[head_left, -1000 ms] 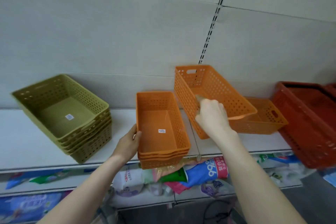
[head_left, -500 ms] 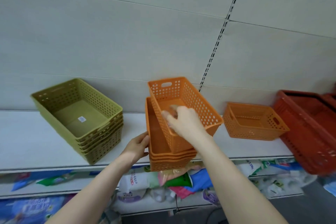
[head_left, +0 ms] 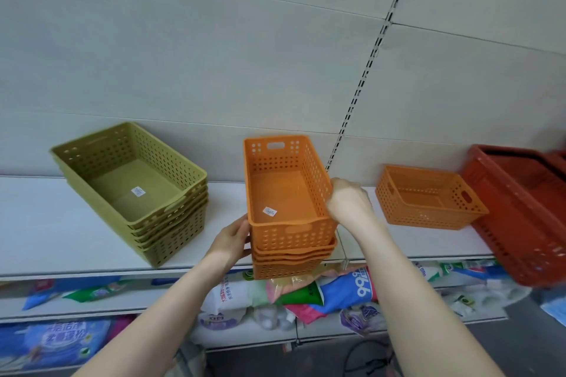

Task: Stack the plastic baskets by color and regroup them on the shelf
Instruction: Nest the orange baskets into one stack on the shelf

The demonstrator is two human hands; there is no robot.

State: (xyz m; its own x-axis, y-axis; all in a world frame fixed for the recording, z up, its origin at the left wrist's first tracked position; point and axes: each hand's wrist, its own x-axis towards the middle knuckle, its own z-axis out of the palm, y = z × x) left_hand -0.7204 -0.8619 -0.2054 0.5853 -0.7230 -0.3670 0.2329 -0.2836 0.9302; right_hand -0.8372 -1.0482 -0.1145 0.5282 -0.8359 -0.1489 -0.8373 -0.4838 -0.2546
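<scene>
A stack of orange baskets (head_left: 289, 257) stands at the front edge of the white shelf (head_left: 46, 223), centre of view. The top orange basket (head_left: 284, 190) sits nested in it, level, with a small label on its floor. My right hand (head_left: 347, 200) grips that top basket's right rim. My left hand (head_left: 231, 239) rests flat against the stack's left side. A stack of olive-green baskets (head_left: 137, 187) stands to the left. One single orange basket (head_left: 428, 197) sits alone to the right.
Dark red baskets (head_left: 520, 208) stand at the far right of the shelf. A slotted upright (head_left: 364, 70) runs down the wall panel behind. Below, a lower shelf holds several soft packaged goods (head_left: 306, 294).
My right hand carried the tilted orange basket left and lowered it into the orange stack, where it now sits level. The left hand stayed against the stack's side.
</scene>
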